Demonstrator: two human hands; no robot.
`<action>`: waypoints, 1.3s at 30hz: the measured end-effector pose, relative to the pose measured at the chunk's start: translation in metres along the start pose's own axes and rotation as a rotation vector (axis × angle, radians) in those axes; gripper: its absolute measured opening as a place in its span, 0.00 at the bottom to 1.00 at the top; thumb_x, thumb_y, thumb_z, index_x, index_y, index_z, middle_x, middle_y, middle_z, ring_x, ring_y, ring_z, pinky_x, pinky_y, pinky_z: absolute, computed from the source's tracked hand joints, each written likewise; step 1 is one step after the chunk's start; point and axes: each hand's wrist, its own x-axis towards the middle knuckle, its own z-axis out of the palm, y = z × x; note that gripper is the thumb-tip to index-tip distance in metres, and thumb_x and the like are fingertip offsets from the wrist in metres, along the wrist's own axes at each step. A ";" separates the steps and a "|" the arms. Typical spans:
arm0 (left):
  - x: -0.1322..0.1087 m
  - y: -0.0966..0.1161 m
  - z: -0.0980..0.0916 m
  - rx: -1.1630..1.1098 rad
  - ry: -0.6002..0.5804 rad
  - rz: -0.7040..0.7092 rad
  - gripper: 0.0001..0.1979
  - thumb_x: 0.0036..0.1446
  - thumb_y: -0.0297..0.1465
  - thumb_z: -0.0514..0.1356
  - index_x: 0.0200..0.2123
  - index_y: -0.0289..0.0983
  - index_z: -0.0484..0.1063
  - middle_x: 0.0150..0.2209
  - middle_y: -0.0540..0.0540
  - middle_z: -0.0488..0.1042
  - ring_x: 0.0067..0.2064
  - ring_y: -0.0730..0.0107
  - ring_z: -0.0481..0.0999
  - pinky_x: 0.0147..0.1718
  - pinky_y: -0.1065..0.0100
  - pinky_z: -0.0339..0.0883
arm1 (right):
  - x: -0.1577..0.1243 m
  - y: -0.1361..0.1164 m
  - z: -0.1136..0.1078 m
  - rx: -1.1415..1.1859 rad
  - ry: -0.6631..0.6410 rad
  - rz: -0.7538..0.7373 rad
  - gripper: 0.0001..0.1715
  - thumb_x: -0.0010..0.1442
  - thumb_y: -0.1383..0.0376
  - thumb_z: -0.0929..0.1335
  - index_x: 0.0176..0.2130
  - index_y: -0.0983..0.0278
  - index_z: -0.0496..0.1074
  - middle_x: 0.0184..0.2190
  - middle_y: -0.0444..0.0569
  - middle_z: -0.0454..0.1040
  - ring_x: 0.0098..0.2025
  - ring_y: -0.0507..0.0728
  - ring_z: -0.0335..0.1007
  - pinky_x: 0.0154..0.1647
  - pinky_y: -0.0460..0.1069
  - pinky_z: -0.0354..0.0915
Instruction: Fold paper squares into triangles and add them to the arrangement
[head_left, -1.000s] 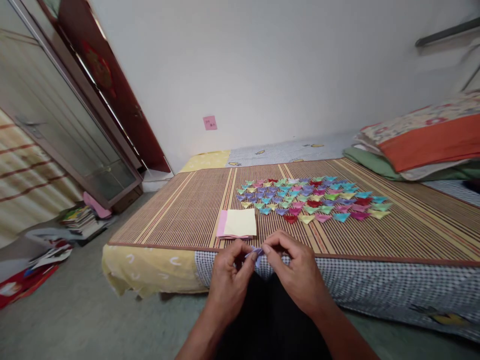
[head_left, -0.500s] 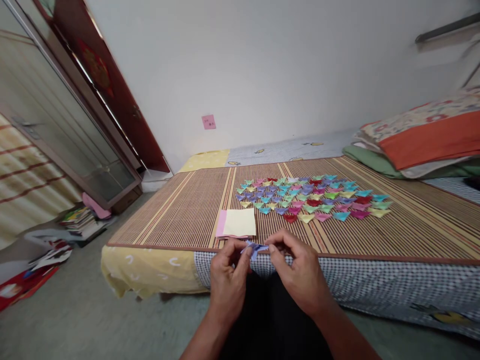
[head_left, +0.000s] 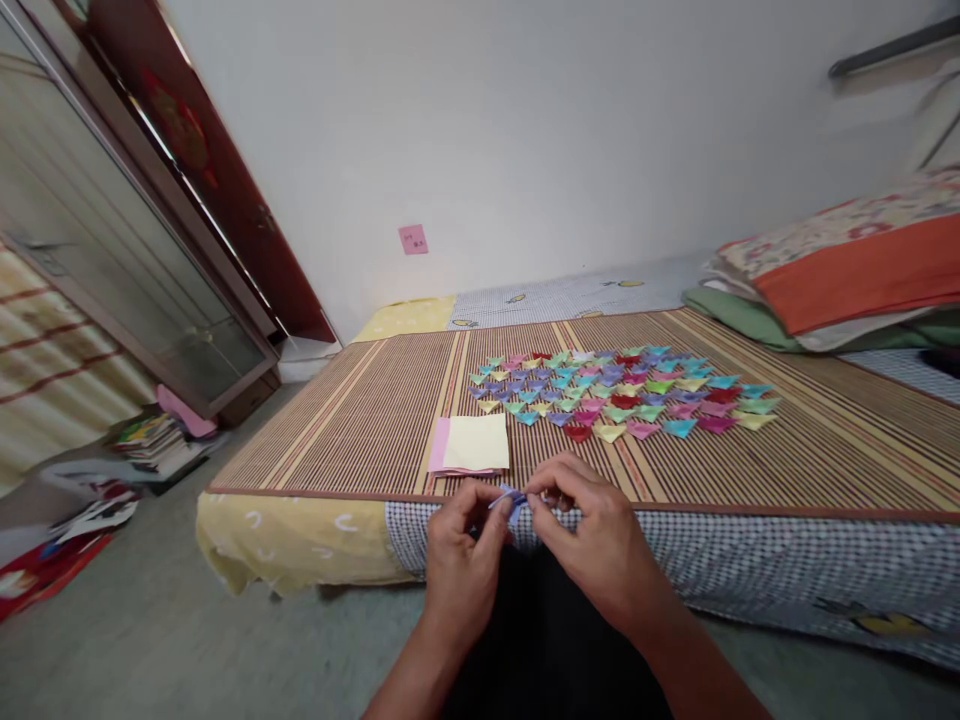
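Between my fingertips is a small folded piece of blue-purple paper (head_left: 516,503), held just above the bed's front edge. My left hand (head_left: 466,545) pinches its left side with thumb and forefinger. On the other side my right hand (head_left: 592,530) grips the paper the same way; my fingers hide part of its shape. Just beyond my left hand, a stack of square paper sheets (head_left: 475,442), pale yellow on top with pink below, lies on the mat. Farther right, several small folded paper pieces (head_left: 592,390) in many colours are laid out in rows.
A striped bamboo mat (head_left: 360,410) covers the bed, over a checked and yellow sheet (head_left: 300,540). Folded bedding (head_left: 855,270) is piled at the right. A pink note (head_left: 412,239) sticks to the wall. Books (head_left: 150,445) stand on the floor at left, near a glazed door (head_left: 150,230).
My right fingers have moved left along the folded paper, closer to my left fingertips. The whole view has shifted slightly.
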 end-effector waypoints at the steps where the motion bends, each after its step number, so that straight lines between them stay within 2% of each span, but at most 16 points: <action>1: 0.000 0.000 0.000 0.002 -0.013 0.000 0.09 0.65 0.35 0.62 0.34 0.37 0.75 0.27 0.52 0.72 0.29 0.72 0.71 0.30 0.71 0.64 | 0.001 -0.001 -0.002 -0.005 -0.024 0.026 0.09 0.60 0.74 0.66 0.32 0.61 0.71 0.32 0.46 0.72 0.36 0.56 0.70 0.38 0.50 0.65; 8: -0.002 0.001 0.000 0.007 -0.098 -0.006 0.11 0.67 0.38 0.60 0.34 0.37 0.74 0.27 0.51 0.72 0.29 0.71 0.72 0.30 0.71 0.64 | 0.008 -0.010 -0.014 -0.026 -0.175 0.157 0.10 0.58 0.76 0.68 0.29 0.62 0.71 0.31 0.44 0.74 0.34 0.55 0.70 0.36 0.49 0.63; 16: -0.003 0.003 -0.003 0.034 -0.207 0.002 0.14 0.70 0.38 0.56 0.35 0.37 0.73 0.28 0.50 0.71 0.30 0.71 0.71 0.31 0.70 0.63 | 0.008 -0.010 -0.020 -0.061 -0.199 0.129 0.11 0.58 0.77 0.69 0.30 0.62 0.72 0.32 0.44 0.74 0.36 0.56 0.71 0.38 0.50 0.63; 21: -0.003 0.006 -0.004 0.010 -0.222 0.007 0.13 0.70 0.38 0.57 0.36 0.37 0.74 0.29 0.50 0.72 0.31 0.71 0.72 0.33 0.70 0.64 | 0.010 -0.013 -0.022 -0.088 -0.226 0.108 0.12 0.59 0.77 0.70 0.29 0.62 0.71 0.32 0.44 0.74 0.38 0.57 0.71 0.39 0.51 0.63; 24: -0.001 0.009 -0.007 -0.103 -0.208 -0.041 0.12 0.68 0.39 0.59 0.37 0.37 0.72 0.30 0.50 0.73 0.31 0.72 0.73 0.32 0.72 0.64 | 0.011 -0.014 -0.027 -0.085 -0.250 0.068 0.13 0.61 0.77 0.69 0.29 0.62 0.70 0.32 0.44 0.73 0.38 0.57 0.70 0.40 0.50 0.62; 26: 0.002 0.009 -0.009 -0.227 -0.225 -0.126 0.13 0.68 0.41 0.59 0.39 0.37 0.70 0.28 0.51 0.74 0.28 0.73 0.74 0.28 0.73 0.63 | 0.012 -0.015 -0.031 -0.058 -0.278 0.029 0.12 0.63 0.76 0.68 0.30 0.61 0.71 0.33 0.43 0.73 0.39 0.56 0.70 0.40 0.50 0.62; 29: 0.008 0.006 -0.013 -0.438 -0.397 -0.287 0.16 0.65 0.44 0.62 0.45 0.38 0.67 0.25 0.51 0.75 0.23 0.73 0.74 0.22 0.75 0.59 | 0.011 -0.013 -0.035 0.008 -0.329 -0.062 0.12 0.64 0.76 0.67 0.33 0.60 0.71 0.35 0.44 0.74 0.41 0.56 0.71 0.42 0.50 0.63; 31: 0.009 0.004 -0.013 -0.555 -0.523 -0.350 0.21 0.61 0.45 0.65 0.48 0.37 0.67 0.28 0.49 0.77 0.22 0.72 0.75 0.19 0.75 0.58 | 0.009 -0.011 -0.034 0.048 -0.348 -0.121 0.13 0.64 0.77 0.67 0.34 0.59 0.72 0.36 0.44 0.74 0.43 0.56 0.72 0.44 0.50 0.64; 32: 0.009 0.003 -0.012 -0.590 -0.550 -0.360 0.22 0.59 0.44 0.67 0.48 0.37 0.67 0.29 0.48 0.78 0.22 0.73 0.75 0.19 0.75 0.59 | 0.009 -0.010 -0.032 0.059 -0.346 -0.137 0.13 0.64 0.78 0.67 0.35 0.59 0.72 0.37 0.44 0.74 0.44 0.56 0.72 0.45 0.50 0.65; 34: 0.009 0.003 -0.010 -0.618 -0.537 -0.347 0.22 0.58 0.42 0.69 0.49 0.37 0.68 0.31 0.48 0.78 0.22 0.73 0.76 0.20 0.75 0.62 | 0.007 -0.007 -0.028 0.058 -0.318 -0.139 0.14 0.62 0.79 0.67 0.37 0.59 0.72 0.39 0.45 0.74 0.46 0.57 0.72 0.47 0.51 0.66; 37: 0.007 0.006 -0.004 -0.593 -0.455 -0.290 0.22 0.58 0.37 0.69 0.52 0.37 0.69 0.33 0.47 0.78 0.25 0.72 0.79 0.24 0.74 0.68 | 0.004 -0.004 -0.018 0.030 -0.220 -0.130 0.14 0.62 0.78 0.67 0.40 0.59 0.71 0.45 0.48 0.72 0.49 0.58 0.72 0.50 0.53 0.67; 39: 0.006 0.008 -0.001 -0.556 -0.387 -0.258 0.21 0.58 0.36 0.68 0.52 0.36 0.70 0.35 0.46 0.79 0.26 0.72 0.79 0.27 0.72 0.71 | 0.002 -0.004 -0.012 -0.002 -0.141 -0.135 0.13 0.63 0.77 0.67 0.38 0.59 0.68 0.44 0.49 0.71 0.48 0.58 0.72 0.49 0.53 0.67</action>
